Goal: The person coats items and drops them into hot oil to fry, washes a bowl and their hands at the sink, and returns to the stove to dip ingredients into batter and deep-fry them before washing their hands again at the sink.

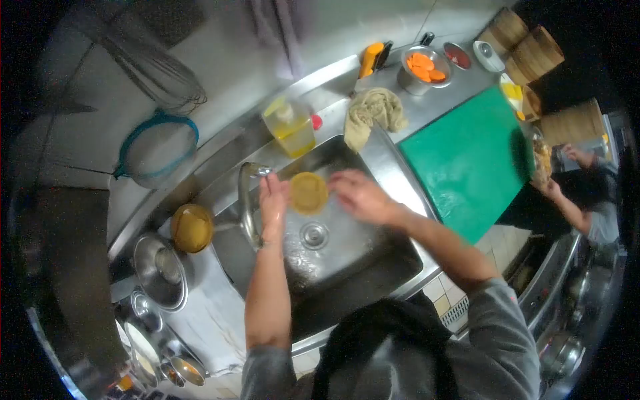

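Observation:
A yellow-brown round dish (309, 193), or something much like it, is above the steel sink (357, 260). My left hand (273, 203) is beside the tap (248, 210), its thumb side against the dish's left edge. The fingers of this hand point up towards the tap's mouth. On the other side, my right hand (363, 197) reaches in with loosely bent, parted fingers near the right edge. It is blurred, and I see nothing in its grasp. Below the dish lies the drain (314, 235), with wet metal around it.
Right of the sink lies a green cutting board (460, 163); behind it stands a bowl of orange slices (425, 67). A cloth (375, 117) and a soap bottle (289, 127) line the back edge. Metal bowls (160, 270) stand left. Another person's hands (557, 177) are at far right.

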A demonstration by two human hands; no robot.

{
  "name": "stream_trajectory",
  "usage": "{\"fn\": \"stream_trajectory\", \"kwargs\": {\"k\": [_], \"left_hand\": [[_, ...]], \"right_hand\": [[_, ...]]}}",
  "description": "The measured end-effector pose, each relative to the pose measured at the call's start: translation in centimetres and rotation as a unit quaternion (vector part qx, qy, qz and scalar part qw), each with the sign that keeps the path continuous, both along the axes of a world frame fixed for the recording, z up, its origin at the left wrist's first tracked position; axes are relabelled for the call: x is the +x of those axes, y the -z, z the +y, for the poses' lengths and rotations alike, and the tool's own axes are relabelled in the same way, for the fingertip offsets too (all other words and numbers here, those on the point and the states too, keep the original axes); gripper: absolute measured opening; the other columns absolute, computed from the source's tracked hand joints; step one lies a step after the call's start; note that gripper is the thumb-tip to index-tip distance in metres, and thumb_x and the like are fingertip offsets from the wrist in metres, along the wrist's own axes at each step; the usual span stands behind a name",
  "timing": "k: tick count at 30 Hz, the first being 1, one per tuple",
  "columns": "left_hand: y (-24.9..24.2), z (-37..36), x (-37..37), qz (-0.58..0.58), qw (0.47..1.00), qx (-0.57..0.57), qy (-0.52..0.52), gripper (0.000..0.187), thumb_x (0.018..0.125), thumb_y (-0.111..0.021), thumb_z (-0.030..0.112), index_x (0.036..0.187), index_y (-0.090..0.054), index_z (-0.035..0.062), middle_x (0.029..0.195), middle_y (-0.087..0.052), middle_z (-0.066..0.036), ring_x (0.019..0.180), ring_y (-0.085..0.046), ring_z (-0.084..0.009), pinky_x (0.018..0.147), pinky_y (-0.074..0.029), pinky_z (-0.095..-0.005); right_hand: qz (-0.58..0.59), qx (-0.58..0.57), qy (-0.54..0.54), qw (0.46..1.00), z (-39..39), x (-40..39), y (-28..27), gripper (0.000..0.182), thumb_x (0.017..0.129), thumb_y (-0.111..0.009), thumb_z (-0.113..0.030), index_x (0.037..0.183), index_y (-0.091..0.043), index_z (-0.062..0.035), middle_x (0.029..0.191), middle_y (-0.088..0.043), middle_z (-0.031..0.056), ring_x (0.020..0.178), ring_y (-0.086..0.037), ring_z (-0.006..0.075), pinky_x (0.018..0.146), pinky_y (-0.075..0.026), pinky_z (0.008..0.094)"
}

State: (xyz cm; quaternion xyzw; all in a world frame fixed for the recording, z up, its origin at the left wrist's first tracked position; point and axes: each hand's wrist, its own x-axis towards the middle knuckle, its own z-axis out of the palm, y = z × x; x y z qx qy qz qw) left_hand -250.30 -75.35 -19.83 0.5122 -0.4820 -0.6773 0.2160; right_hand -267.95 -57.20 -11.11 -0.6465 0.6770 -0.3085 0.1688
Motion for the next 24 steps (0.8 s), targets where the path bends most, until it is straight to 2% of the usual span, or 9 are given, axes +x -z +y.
{"fn": "stream_trajectory", "kwargs": {"k": [3,5,9,11,15,17,20,23,24], "left_hand": [[-0.3,-0.4,0.1,-0.037,0.999,-0.027,0.023,0.059,0.103,-0.041,0.054,0.139,-0.047,0.0082,0.114,-0.063,-0.012,0.098,-0.064,-0.0213,0.075,-0.053,-0.0355],[-0.1,-1.3,0.5,-0.181,0.970,-0.132,0.094,0.058,0.102,-0.040,0.057,0.131,-0.053,0.0081,0.104,-0.066,-0.012,0.091,-0.066,-0.0219,0.073,-0.053,-0.0361],[-0.5,-2.1,1.2,-0.279,0.926,-0.222,0.119,0.059,0.101,-0.040,0.060,0.117,-0.059,0.0075,0.091,-0.064,-0.010,0.084,-0.066,-0.0222,0.069,-0.054,-0.0362],[-3.8,-2.2,0.8,-0.286,0.950,-0.005,0.124,0.060,0.100,-0.040,0.063,0.111,-0.063,0.0078,0.086,-0.064,-0.008,0.081,-0.066,-0.0224,0.067,-0.055,-0.0370],[-3.6,-1.5,2.1,-0.203,0.976,0.041,0.075,0.067,0.098,-0.041,0.066,0.125,-0.058,0.0072,0.099,-0.065,-0.012,0.087,-0.065,-0.0231,0.068,-0.055,-0.0375],[-5.1,0.8,2.9,-0.144,0.987,0.061,0.042,0.078,0.097,-0.039,0.068,0.143,-0.046,0.0047,0.124,-0.062,-0.017,0.109,-0.063,-0.0262,0.083,-0.053,-0.0412],[-4.5,3.9,5.9,-0.117,0.990,0.081,0.019,0.078,0.098,-0.040,0.066,0.146,-0.040,0.0042,0.125,-0.061,-0.017,0.106,-0.064,-0.0260,0.083,-0.053,-0.0372],[-1.4,6.7,10.9,-0.113,0.986,0.112,0.044,0.072,0.101,-0.040,0.061,0.146,-0.041,0.0048,0.125,-0.062,-0.016,0.107,-0.064,-0.0252,0.085,-0.052,-0.0354],[-1.8,7.4,11.6,-0.117,0.986,0.114,0.046,0.072,0.101,-0.040,0.061,0.146,-0.041,0.0048,0.125,-0.062,-0.016,0.107,-0.064,-0.0252,0.085,-0.052,-0.0354]], "right_hand": [[0.110,0.013,0.090,0.990,0.3,-6.8,-0.7,0.042,0.085,-0.067,-0.013,0.126,-0.057,-0.0049,0.136,-0.050,0.0227,0.125,-0.050,0.0410,0.104,-0.045,0.0459],[0.164,0.015,0.152,0.975,-0.1,-11.3,0.4,0.053,0.084,-0.070,-0.017,0.132,-0.052,-0.0053,0.139,-0.048,0.0235,0.125,-0.050,0.0419,0.103,-0.046,0.0456],[0.196,0.001,0.221,0.955,-1.4,-16.4,2.1,0.061,0.083,-0.071,-0.018,0.138,-0.046,-0.0073,0.142,-0.044,0.0244,0.126,-0.049,0.0428,0.102,-0.047,0.0463],[0.209,0.017,0.239,0.948,-2.1,-17.7,3.5,0.064,0.082,-0.071,-0.016,0.140,-0.043,-0.0103,0.142,-0.044,0.0252,0.124,-0.050,0.0444,0.099,-0.048,0.0474],[0.122,0.119,0.231,0.958,-4.3,-19.3,3.4,0.052,0.084,-0.068,-0.013,0.134,-0.051,-0.0093,0.131,-0.055,0.0234,0.117,-0.055,0.0423,0.096,-0.049,0.0471],[-0.005,0.003,0.194,0.981,-5.3,-19.8,3.4,0.036,0.086,-0.063,-0.009,0.123,-0.059,-0.0056,0.113,-0.063,0.0206,0.107,-0.060,0.0396,0.093,-0.050,0.0463],[-0.035,-0.070,0.215,0.974,-7.2,-16.8,-0.3,0.026,0.088,-0.060,-0.007,0.114,-0.064,-0.0041,0.103,-0.065,0.0195,0.101,-0.062,0.0384,0.092,-0.050,0.0454],[0.006,-0.102,0.131,0.986,-9.2,-15.0,1.9,0.027,0.088,-0.061,-0.009,0.114,-0.064,-0.0060,0.106,-0.065,0.0201,0.104,-0.060,0.0385,0.092,-0.051,0.0453],[0.045,-0.100,0.084,0.990,-9.9,-14.6,3.8,0.026,0.088,-0.062,-0.013,0.113,-0.064,-0.0079,0.118,-0.062,0.0177,0.113,-0.057,0.0367,0.096,-0.049,0.0445]]}}
